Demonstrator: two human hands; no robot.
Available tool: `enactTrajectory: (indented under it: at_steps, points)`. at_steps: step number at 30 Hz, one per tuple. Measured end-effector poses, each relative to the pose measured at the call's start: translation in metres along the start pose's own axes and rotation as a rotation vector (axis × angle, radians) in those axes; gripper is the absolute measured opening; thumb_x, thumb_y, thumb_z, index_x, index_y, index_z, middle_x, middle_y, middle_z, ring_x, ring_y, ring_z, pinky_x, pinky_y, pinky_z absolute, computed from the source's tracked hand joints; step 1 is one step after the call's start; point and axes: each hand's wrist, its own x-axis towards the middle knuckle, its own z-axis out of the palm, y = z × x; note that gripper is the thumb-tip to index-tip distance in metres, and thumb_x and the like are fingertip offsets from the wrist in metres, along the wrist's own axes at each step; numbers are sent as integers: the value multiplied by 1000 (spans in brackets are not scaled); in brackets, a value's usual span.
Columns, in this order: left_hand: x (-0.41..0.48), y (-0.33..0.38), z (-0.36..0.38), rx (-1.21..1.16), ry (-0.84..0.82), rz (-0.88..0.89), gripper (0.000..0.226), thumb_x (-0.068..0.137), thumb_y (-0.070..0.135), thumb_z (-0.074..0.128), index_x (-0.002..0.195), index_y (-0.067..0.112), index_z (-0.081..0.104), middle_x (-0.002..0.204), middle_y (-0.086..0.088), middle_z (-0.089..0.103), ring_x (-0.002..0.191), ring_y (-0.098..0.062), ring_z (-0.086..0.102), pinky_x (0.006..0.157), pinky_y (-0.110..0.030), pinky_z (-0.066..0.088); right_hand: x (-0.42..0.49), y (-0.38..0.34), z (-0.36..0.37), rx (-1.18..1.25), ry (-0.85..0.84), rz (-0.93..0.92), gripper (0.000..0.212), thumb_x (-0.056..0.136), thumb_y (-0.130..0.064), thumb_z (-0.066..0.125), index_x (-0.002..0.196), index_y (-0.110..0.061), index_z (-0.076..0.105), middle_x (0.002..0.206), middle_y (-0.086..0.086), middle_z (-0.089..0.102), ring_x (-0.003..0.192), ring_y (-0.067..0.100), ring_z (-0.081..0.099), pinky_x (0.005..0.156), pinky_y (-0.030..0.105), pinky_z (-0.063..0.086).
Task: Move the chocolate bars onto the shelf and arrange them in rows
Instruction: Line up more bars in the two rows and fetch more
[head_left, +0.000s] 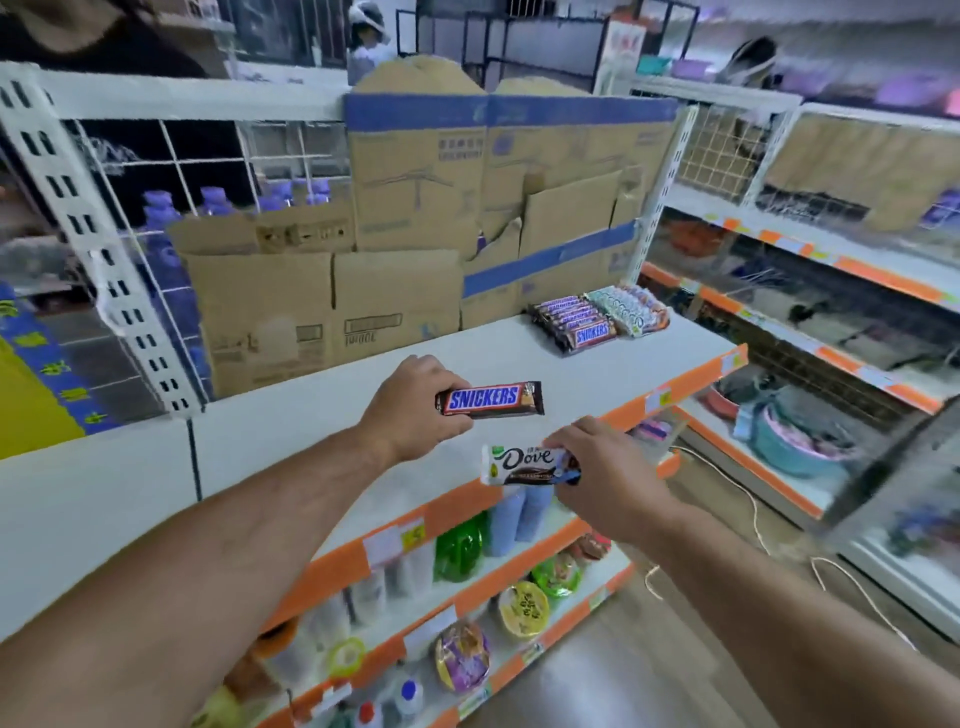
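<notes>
My left hand (413, 408) grips a brown Snickers bar (491, 399) by its left end, holding it over the white top shelf (322, 415). My right hand (602, 470) pinches a white Dove bar (524, 464) by its right end, just past the shelf's orange front edge. At the shelf's far right lies a row of Snickers bars (576, 323) side by side. Beside that row sits a row of pale-wrapped bars (626, 309), with a few more bars behind it.
Cardboard boxes (395, 234) stand along the back of the top shelf. Lower shelves (467, 587) below hold bottles and packaged goods. A second shelving unit (810, 291) stands to the right, with a white cable on the floor between. People are visible in the background.
</notes>
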Motion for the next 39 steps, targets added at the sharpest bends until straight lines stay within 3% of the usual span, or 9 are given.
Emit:
enactTrajectory:
  at_steps: [11, 19, 25, 31, 39]
  points:
    - [148, 2, 77, -66, -37, 98, 36, 69, 37, 78, 103, 25, 72, 90, 4, 58, 94, -17, 51, 83, -31, 43, 93, 92, -8, -18, -24, 105, 45, 76, -18, 67, 120, -23, 62, 114, 1, 57, 111, 23, 51, 83, 30, 41]
    - [219, 19, 138, 25, -83, 95, 45, 72, 44, 78, 112, 25, 70, 103, 3, 62, 103, -17, 49, 87, -27, 39, 140, 172, -12, -24, -76, 99, 45, 77, -22, 67, 121, -25, 60, 113, 1, 56, 110, 25, 51, 84, 32, 44]
    - [257, 41, 183, 153, -39, 41, 48, 74, 45, 77, 115, 21, 70, 109, -1, 64, 104, -21, 49, 94, -33, 43, 185, 248, -11, -16, -151, -22, 47, 78, -23, 67, 124, -24, 58, 113, 2, 55, 109, 25, 51, 85, 35, 45]
    - [263, 65, 210, 259, 17, -145, 46, 77, 41, 73, 117, 21, 68, 108, -1, 62, 103, -21, 49, 92, -37, 46, 221, 311, -13, 12, -257, -214, 53, 70, -26, 70, 123, -23, 60, 117, 1, 56, 109, 26, 53, 86, 36, 47]
    - [253, 88, 222, 266, 105, -335, 55, 73, 42, 74, 122, 18, 65, 108, -1, 58, 104, -20, 50, 93, -36, 45, 241, 343, -14, 71, -332, -373, 58, 62, -30, 71, 119, -26, 61, 112, -2, 57, 103, 23, 55, 82, 36, 49]
